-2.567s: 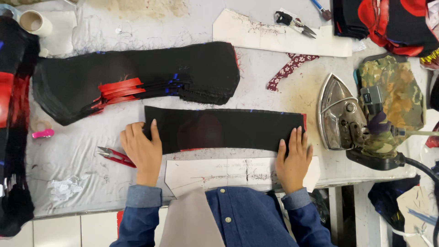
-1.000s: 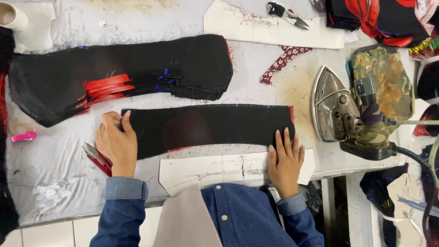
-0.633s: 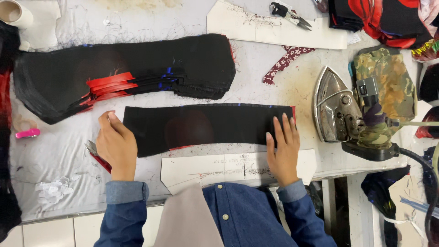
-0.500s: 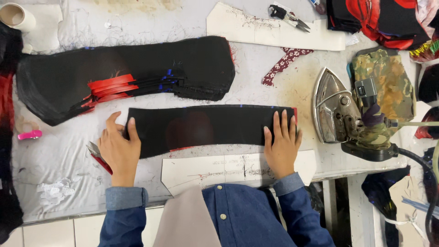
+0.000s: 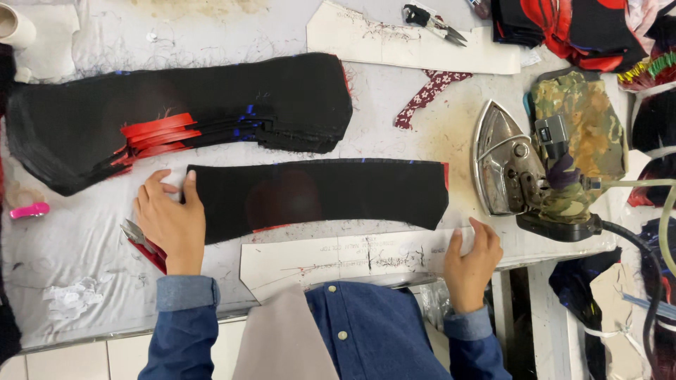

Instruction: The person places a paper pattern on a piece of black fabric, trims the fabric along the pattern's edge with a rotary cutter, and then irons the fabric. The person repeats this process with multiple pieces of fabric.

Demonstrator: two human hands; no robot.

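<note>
A long black fabric strip lies flat across the middle of the worktable, running left to right. The left hand rests palm down at the strip's left end, fingers held loosely together and the thumb laid over the edge of the cloth, pressing it rather than pinching it. The right hand is off the strip, just near of its right end, fingers curled together on the right end of a white paper pattern that lies along the near edge of the table; whether it grips the paper or only rests there cannot be told. Under the left hand's near side poke out red-handled snips. Far of the strip sits a thick stack of black and red cut pieces, close to it but apart. To the right of the strip stands a metal iron beside a camouflage cloth pad. At the far edge lie another white pattern and small black clippers on it, and a pink clip lies far left
</note>
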